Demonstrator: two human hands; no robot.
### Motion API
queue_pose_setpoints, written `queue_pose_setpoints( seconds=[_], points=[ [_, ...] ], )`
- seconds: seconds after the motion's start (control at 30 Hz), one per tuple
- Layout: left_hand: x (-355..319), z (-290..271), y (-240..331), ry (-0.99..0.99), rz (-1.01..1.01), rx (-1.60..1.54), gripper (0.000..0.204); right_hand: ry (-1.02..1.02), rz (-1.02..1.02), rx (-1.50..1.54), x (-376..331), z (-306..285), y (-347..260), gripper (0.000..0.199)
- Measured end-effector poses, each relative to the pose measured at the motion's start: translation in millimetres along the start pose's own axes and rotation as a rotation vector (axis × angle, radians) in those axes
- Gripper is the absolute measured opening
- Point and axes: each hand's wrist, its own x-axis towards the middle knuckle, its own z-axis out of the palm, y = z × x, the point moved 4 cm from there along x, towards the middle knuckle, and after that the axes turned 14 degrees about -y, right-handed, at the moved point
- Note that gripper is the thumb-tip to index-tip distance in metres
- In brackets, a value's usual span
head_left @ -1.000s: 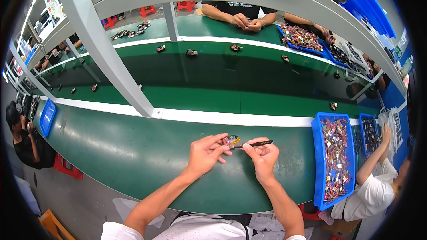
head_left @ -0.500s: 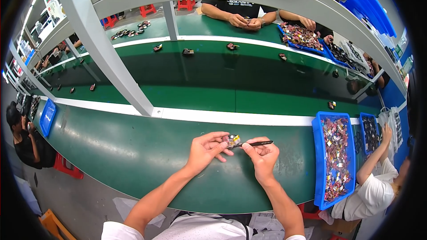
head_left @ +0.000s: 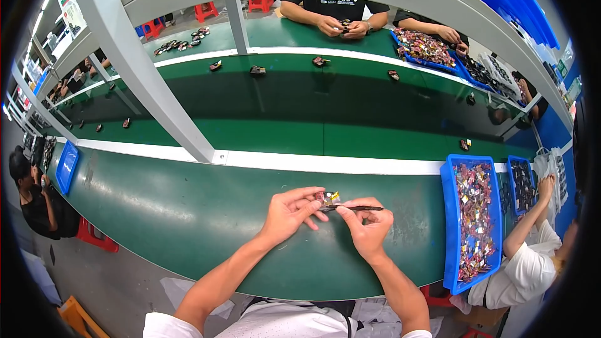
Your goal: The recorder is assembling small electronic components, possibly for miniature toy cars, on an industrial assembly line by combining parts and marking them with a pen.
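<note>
Nearest me, both bare forearms (head_left: pixel 220 280) come in over the green surface (head_left: pixel 313 269). My left hand (head_left: pixel 289 214) has its grip clamped on the small electronic part (head_left: pixel 328 198), pinching its left side and holding it up above the surface. And over in my right hand (head_left: pixel 368 225), the grip is together on a slim black tool (head_left: pixel 366 208), held pen-fashion, tip right at the part's lower edge; whether they touch, I can't tell.

To the right, a blue tray (head_left: pixel 449 231) full of reddish pieces (head_left: pixel 474 219)! Beyond it, a smaller blue tray (head_left: pixel 511 181) of dark pieces (head_left: pixel 521 181). Ahead, the green belt (head_left: pixel 269 128) carries scattered little units (head_left: pixel 257 70). Across it, another person's hands (head_left: pixel 357 29) hold something small.
</note>
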Motion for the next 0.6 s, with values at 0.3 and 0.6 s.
queue_pose_setpoints(
  seconds=[0.3, 0.6],
  points=[
    [-1.9, -1.5, 3.4, -0.002, 0.025, 0.085, 0.036, 0.047, -0.071, -0.075, -1.8, 1.7, -1.0, 0.009],
    [-2.8, -1.7, 5.1, -0.009, 0.044, 0.128, 0.035, 0.037, -0.1, -0.146, -2.5, 5.2, -3.9, 0.01]
  ],
)
